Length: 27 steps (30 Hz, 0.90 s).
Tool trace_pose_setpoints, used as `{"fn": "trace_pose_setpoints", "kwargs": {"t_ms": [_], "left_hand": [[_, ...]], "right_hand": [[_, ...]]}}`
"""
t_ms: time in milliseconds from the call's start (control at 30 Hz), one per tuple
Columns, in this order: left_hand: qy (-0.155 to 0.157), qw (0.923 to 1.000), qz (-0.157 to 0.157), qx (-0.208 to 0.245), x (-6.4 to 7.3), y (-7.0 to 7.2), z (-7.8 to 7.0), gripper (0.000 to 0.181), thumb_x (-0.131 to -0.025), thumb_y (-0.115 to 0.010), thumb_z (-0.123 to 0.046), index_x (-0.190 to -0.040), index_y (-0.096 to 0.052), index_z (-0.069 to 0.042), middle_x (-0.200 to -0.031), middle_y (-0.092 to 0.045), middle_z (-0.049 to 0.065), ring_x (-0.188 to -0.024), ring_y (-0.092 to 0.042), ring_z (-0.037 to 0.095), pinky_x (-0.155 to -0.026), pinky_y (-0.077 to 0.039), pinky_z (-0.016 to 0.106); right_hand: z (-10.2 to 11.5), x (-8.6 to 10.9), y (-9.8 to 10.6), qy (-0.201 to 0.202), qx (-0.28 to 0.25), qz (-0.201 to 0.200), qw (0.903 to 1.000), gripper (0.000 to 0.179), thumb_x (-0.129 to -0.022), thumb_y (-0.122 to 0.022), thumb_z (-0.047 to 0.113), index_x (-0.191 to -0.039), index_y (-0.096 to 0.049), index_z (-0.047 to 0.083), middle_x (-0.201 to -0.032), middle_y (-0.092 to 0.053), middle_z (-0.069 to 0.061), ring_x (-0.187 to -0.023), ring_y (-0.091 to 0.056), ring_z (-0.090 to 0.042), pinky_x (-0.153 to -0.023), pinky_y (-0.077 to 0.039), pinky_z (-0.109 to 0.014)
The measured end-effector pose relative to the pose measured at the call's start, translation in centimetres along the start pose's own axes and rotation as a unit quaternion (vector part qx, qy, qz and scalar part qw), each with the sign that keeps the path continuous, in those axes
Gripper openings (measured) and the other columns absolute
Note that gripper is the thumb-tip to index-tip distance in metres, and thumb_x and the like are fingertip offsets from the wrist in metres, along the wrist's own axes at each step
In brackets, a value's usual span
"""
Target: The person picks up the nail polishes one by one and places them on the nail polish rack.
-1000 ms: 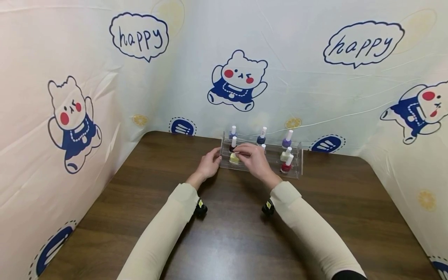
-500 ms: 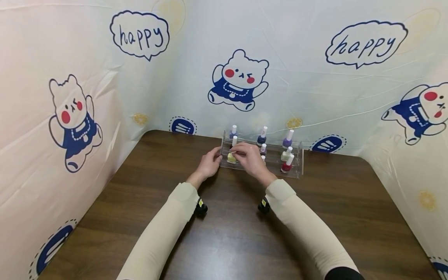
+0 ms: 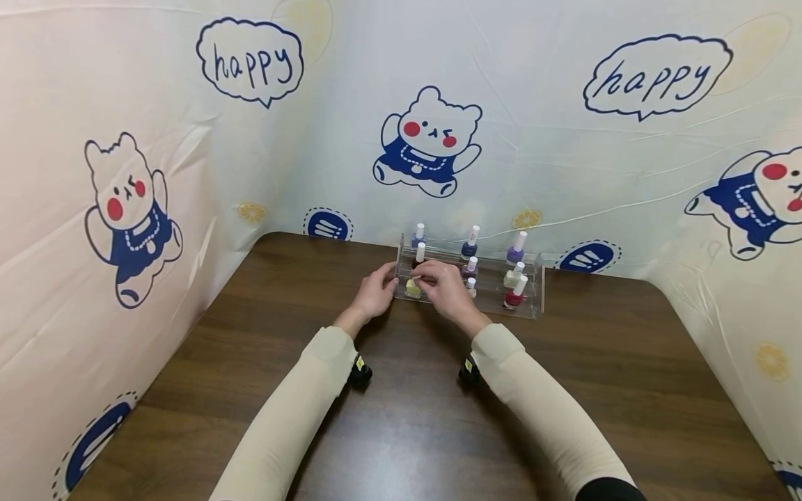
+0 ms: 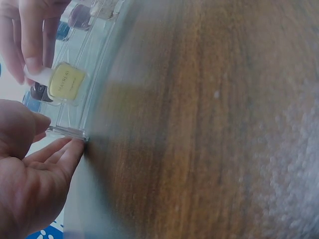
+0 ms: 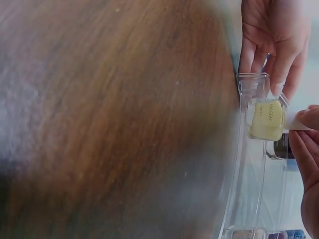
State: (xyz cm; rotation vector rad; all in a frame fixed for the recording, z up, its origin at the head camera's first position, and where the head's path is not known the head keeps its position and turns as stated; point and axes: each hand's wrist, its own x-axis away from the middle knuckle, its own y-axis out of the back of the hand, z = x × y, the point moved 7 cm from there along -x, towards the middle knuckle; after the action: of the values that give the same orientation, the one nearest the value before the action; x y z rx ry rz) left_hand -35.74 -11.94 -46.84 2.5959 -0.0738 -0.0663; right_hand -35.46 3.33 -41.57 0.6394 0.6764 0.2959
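Note:
A bottle of yellow nail polish [image 3: 413,288] is at the front left of a clear tiered rack [image 3: 538,287]. My right hand [image 3: 448,287] pinches its white cap between thumb and fingers; the yellow glass [image 4: 68,83] faces the front in the left wrist view. Whether its base touches the front tier is hard to tell. My left hand [image 3: 374,292] grips the rack's left end, thumb on one side and fingers on the other. Just behind the yellow bottle stands a dark nail polish [image 5: 282,146], partly hidden by my right hand in the head view.
Other bottles stand upright on the rack: blue [image 3: 418,240], navy [image 3: 468,249] and purple [image 3: 515,255] at the back, pale green [image 3: 511,280] in the middle, red [image 3: 512,299] in front. The brown table [image 3: 401,431] meets a printed cloth [image 3: 338,139] behind the rack.
My right hand has shifted slightly left and down with the yellow nail polish. More of the bottles at the rack's centre shows now. The left hand stays on the rack's end.

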Motion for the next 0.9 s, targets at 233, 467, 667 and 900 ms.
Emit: {"fn": "trace_pose_setpoints", "kwargs": {"t_ms": [233,467,667,900], "left_hand": [[0.000,1.0000,0.001,0.004,0.06,-0.04,-0.01,0.048,-0.108,-0.049,-0.010,-0.155,-0.042,-0.009,-0.144,-0.059,0.018,-0.133,-0.055,0.032,-0.114,-0.043,0.044],[-0.001,1.0000,-0.001,0.003,0.27,0.08,-0.15,0.047,-0.108,-0.049,-0.011,-0.155,-0.043,-0.009,-0.144,-0.059,0.019,-0.133,-0.055,0.033,-0.114,-0.043,0.045],[-0.001,1.0000,-0.001,0.002,0.22,0.07,-0.04,0.047,-0.108,-0.049,-0.011,-0.155,-0.043,-0.010,-0.143,-0.059,0.018,-0.133,-0.055,0.033,-0.114,-0.042,0.046],[-0.002,1.0000,0.000,0.005,0.23,0.07,-0.05,0.048,-0.108,-0.050,-0.011,-0.155,-0.042,-0.009,-0.144,-0.058,0.019,-0.134,-0.055,0.033,-0.115,-0.041,0.046]], "right_hand": [[-0.15,0.01,-0.57,-0.002,0.009,0.005,0.9999,0.015,-0.092,-0.074,-0.001,-0.105,-0.079,0.001,-0.112,-0.075,-0.011,-0.102,-0.072,-0.025,-0.086,-0.061,-0.032],[-0.14,-0.04,-0.82,-0.006,0.010,0.010,0.9999,0.015,-0.093,-0.072,-0.001,-0.105,-0.079,0.003,-0.113,-0.074,-0.012,-0.103,-0.072,-0.025,-0.086,-0.061,-0.031],[-0.05,-0.08,-0.85,-0.006,0.020,0.018,0.9996,0.015,-0.094,-0.071,-0.001,-0.106,-0.079,0.003,-0.114,-0.074,-0.012,-0.105,-0.071,-0.025,-0.088,-0.060,-0.031],[-0.02,-0.07,-0.61,0.005,0.013,0.009,0.9999,0.016,-0.092,-0.071,-0.005,-0.106,-0.078,-0.001,-0.114,-0.074,-0.017,-0.106,-0.071,-0.028,-0.089,-0.060,-0.033]]}}
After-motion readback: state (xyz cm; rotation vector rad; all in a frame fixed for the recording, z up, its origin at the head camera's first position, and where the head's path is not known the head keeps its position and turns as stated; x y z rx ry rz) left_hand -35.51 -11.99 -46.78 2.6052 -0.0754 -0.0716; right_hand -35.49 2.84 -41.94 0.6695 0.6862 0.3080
